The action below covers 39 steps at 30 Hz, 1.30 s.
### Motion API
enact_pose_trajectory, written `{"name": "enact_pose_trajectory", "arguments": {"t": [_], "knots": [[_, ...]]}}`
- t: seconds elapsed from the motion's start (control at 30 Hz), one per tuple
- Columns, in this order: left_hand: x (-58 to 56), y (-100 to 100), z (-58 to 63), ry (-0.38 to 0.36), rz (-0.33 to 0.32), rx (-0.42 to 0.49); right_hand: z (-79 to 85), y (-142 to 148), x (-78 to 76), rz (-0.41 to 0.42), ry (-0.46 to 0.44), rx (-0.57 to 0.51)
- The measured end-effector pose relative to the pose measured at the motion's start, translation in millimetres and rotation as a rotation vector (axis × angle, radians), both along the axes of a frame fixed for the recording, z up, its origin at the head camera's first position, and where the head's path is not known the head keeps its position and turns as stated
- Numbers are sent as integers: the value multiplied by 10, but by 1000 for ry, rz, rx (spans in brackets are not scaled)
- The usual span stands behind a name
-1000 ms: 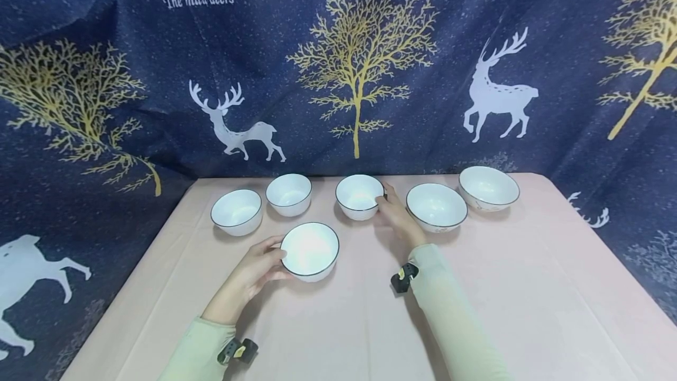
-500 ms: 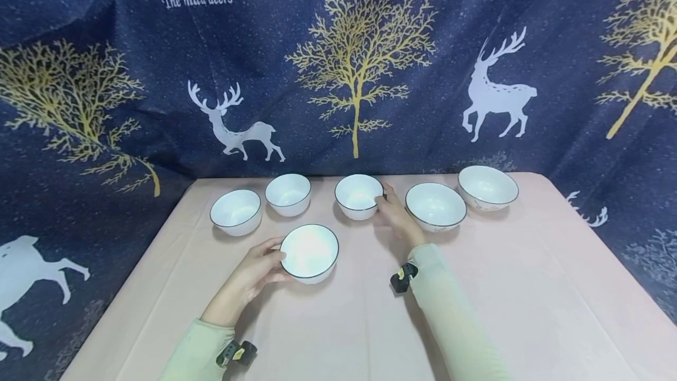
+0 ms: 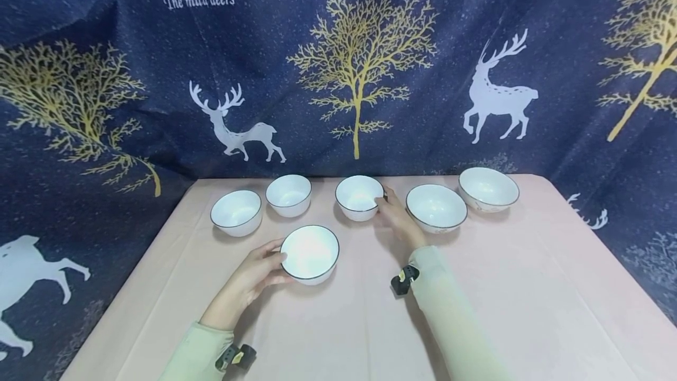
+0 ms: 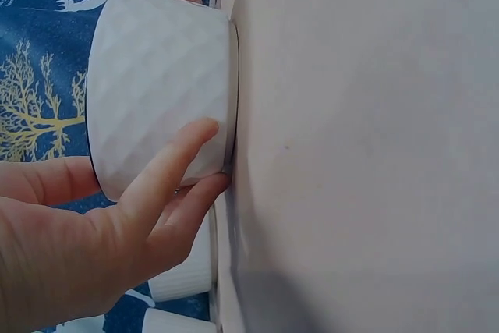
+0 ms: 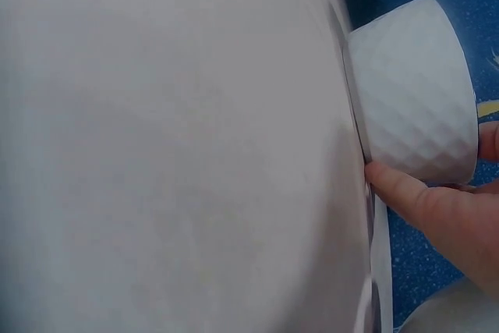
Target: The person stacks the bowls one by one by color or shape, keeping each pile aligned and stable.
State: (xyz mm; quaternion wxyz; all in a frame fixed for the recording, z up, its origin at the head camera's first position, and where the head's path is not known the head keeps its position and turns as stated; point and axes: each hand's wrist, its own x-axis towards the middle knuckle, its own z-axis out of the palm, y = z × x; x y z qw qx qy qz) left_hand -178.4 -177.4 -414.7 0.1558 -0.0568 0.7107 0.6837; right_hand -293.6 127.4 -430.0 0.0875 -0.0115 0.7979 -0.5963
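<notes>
A white bowl with a dark rim point(image 3: 309, 253) stands front and centre on the pink table. My left hand point(image 3: 256, 272) grips it from the left, thumb over the rim and fingers along the side; the left wrist view shows the bowl's dimpled outer wall point(image 4: 160, 87). Farther back, my right hand point(image 3: 396, 213) holds a second white bowl point(image 3: 358, 196) by its right side, thumb at the rim. In the right wrist view that bowl point(image 5: 417, 95) has the same dimpled wall, with a finger low against its base.
Two white bowls, one nearer point(image 3: 236, 211) and one farther point(image 3: 288, 194), sit at the back left. Two wider bowls, one point(image 3: 436, 207) just right of my right hand and another point(image 3: 489, 188) behind it, stand at the right. A dark blue printed cloth point(image 3: 338, 75) hangs behind the table.
The left hand's bowl has shifted very slightly toward me. The right hand and the other bowls stay where they were.
</notes>
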Motion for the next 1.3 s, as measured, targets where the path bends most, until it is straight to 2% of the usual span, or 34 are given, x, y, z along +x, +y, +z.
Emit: {"name": "enact_pose_trajectory", "arguments": {"t": [0.33,0.43,0.47,1.0,1.3], "knots": [[37,-32,-35,18,-16,-27,72,-52,56,-8,-16,-11],[44,-49,-50,14,-37,-20,74,-54,64,-11,-10,-6],[42,-51,-55,11,-42,-23,22,-46,36,-13,1,-3],[38,-97,-43,39,-177,-21,49,-61,45,-18,2,26],[38,-117,-65,69,-214,-52,75,-105,60,-48,-17,11]]}}
